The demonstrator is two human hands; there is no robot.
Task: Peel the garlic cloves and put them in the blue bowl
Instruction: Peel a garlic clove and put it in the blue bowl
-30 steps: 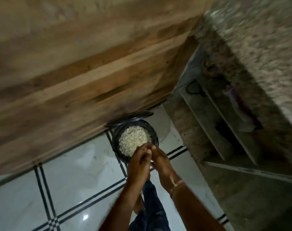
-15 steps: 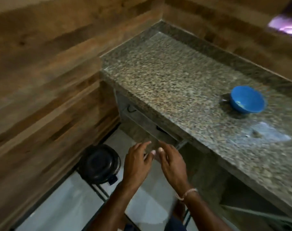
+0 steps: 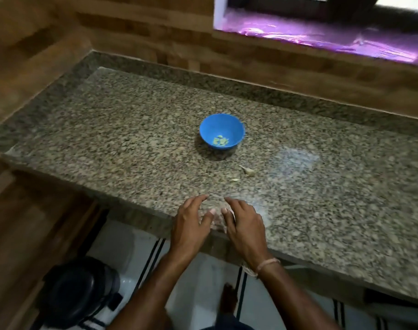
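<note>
The blue bowl [image 3: 221,129] stands mid-counter on the granite worktop [image 3: 131,139] with several peeled garlic cloves [image 3: 220,141] in its bottom. An unpeeled clove [image 3: 248,171] and a smaller piece [image 3: 235,180] lie on the stone just in front and to the right of the bowl. My left hand [image 3: 191,222] and my right hand [image 3: 245,222] hover side by side over the counter's front edge, fingers spread and relaxed, holding nothing. Both hands are well short of the loose cloves.
A black lidded bin [image 3: 77,291] stands on the tiled floor at lower left. Wood-panelled walls [image 3: 36,55] close the counter's left and back. A window ledge [image 3: 322,36] with purple light runs along the back right.
My view has swung up from the bin on the floor to the counter. Both hands rose from over the open bin to the counter's front edge; the bin's lid is now down.
</note>
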